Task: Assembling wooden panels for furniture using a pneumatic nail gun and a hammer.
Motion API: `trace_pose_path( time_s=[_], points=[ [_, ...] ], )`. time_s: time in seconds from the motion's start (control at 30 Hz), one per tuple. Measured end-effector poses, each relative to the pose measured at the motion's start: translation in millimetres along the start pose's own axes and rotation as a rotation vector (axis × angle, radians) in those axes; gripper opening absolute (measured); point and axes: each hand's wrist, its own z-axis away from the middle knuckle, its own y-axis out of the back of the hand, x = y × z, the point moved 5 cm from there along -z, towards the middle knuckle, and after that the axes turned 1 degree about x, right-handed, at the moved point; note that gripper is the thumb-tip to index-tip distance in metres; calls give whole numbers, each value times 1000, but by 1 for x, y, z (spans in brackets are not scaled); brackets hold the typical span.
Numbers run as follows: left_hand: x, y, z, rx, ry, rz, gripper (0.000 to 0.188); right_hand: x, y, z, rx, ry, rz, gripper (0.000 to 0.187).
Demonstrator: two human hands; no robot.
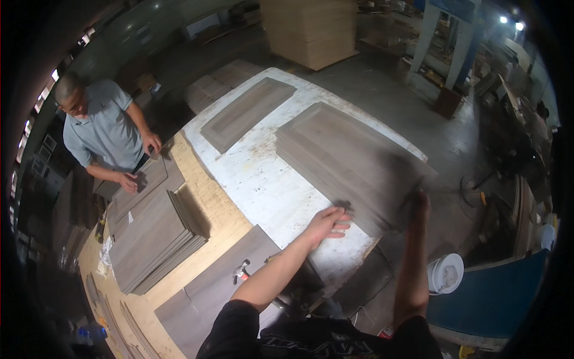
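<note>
A stack of grey-brown wood panels, the top one with a framed border, lies on the white worktable. My left hand is beside the stack's near left edge, its fingers apart and partly bent. A small dark blurred patch shows at its fingertips; I cannot make out what it is. At the stack's right end is my right hand, dark and blurred, with its fingers hidden. A single framed panel lies farther back on the white worktable. A hammer with a red-and-grey handle rests on a flat grey panel near my left forearm.
To the left, a co-worker handles panels at a light plywood table, which bears another panel stack. A white bucket and a blue curved-edged surface are at my right. A tall board stack stands behind.
</note>
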Motion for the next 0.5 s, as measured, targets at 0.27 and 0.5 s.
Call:
trace_pose_path(
  time_s=[0.27, 0.5],
  points=[
    [-104, 101, 119, 304, 5, 182, 42, -39, 4, 3, 414, 436, 919, 67],
    [-217, 135, 256, 725, 5, 332, 28, 41, 28, -11, 41, 443, 840, 76]
  ],
)
